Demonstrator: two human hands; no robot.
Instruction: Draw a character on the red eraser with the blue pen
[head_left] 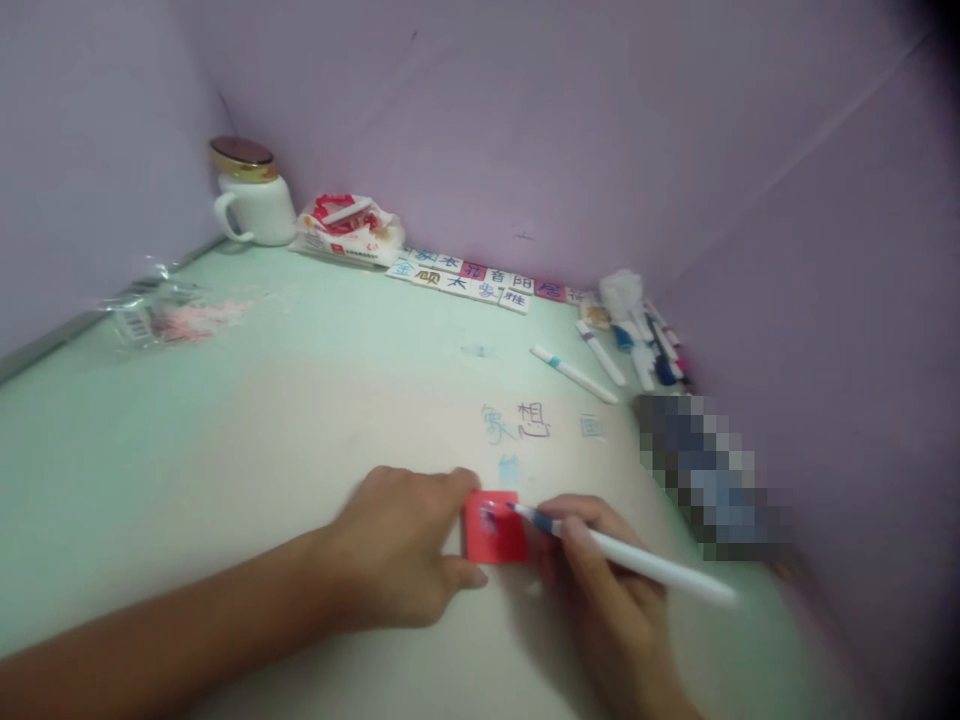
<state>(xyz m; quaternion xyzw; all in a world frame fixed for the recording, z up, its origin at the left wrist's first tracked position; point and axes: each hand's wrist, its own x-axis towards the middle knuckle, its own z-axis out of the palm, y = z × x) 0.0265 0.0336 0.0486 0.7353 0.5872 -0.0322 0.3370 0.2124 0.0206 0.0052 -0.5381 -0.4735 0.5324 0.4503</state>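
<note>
A small red square card [504,540] lies on the pale tabletop, with a few blue pen strokes on its upper left. My left hand [397,550] grips its left side, index finger at the top corner and thumb at the bottom one. In my right hand [615,570] is a white marker pen [660,565] with a blue collar, held at a slant. Its tip meets or hovers just over the card's upper right edge; I cannot tell which. Characters in blue and dark ink [532,420] are written on the tabletop just beyond the card.
Rows of character cards [457,283] line the back wall. Nearby are a lidded white mug [262,205], a red-and-white packet [351,230] and a clear wrapper [139,318]. Loose markers [574,375] lie at right, before a pixelated object [709,480]. Purple walls enclose the table.
</note>
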